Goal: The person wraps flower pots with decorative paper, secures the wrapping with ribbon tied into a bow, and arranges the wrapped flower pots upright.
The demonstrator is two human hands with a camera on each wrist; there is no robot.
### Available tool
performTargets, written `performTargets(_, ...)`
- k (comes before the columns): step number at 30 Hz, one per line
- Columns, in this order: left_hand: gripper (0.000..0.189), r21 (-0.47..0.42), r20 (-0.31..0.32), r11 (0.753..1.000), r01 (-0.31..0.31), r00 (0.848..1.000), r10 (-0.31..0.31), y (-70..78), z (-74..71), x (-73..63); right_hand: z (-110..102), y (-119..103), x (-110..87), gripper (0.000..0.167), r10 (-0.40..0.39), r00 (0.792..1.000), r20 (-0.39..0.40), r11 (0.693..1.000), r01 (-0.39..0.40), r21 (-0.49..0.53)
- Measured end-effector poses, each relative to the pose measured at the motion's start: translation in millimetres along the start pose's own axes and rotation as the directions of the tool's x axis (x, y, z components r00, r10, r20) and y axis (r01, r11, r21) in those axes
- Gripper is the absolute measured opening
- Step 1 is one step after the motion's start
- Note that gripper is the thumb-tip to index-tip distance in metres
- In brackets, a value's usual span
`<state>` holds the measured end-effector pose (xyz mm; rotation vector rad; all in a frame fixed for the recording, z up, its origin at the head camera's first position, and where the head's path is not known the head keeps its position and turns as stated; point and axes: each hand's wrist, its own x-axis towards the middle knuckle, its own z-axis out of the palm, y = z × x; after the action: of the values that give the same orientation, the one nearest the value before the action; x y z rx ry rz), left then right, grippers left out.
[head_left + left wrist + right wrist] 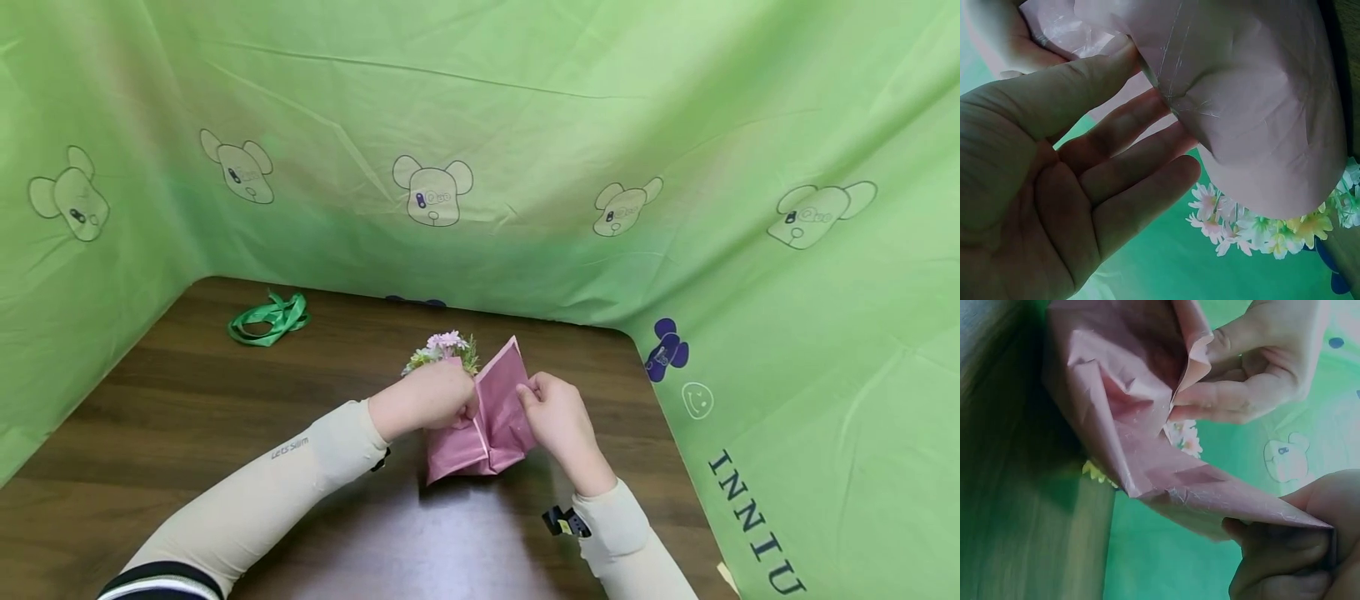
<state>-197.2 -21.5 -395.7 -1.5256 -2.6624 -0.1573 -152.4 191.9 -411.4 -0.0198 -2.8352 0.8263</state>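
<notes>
A sheet of pink wrapping paper [507, 400] stands folded around a small bunch of flowers [448, 343] with pink, white and yellow blossoms. My left hand [437, 395] pinches an edge of the paper between thumb and fingers, as the left wrist view shows close up. On the other side, my right hand [557, 415] pinches an outer edge, and a flap [1229, 503] stretches tight towards it in the right wrist view. The paper is creased between both hands. Most of the flowers' stems are hidden inside it.
A coiled green ribbon [272, 320] lies on the dark wooden table [337, 333] at the back left. A green cloth [525, 125] with printed bear heads hangs around the back and both sides of the table.
</notes>
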Motion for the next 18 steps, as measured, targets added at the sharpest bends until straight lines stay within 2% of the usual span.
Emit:
performTargets(9,0.013,0.040,0.006,0.999,0.002,1.000,-0.002,-0.1,2.9,0.7,4,-12,2.6,0.020,-0.001,1.000,0.004,0.990,0.001,0.139)
performTargets(14,0.017,0.039,-0.023,0.999,-0.016,1.000,0.016,0.1,3.9,-1.6,6,-23,2.1,0.021,-0.033,0.999,0.017,0.987,0.030,0.160)
performTargets(18,0.021,0.035,-0.078,0.999,-0.029,0.996,0.031,0.5,7.2,-5.7,8,-29,2.8,0.024,-0.059,0.998,0.033,0.988,0.054,0.145)
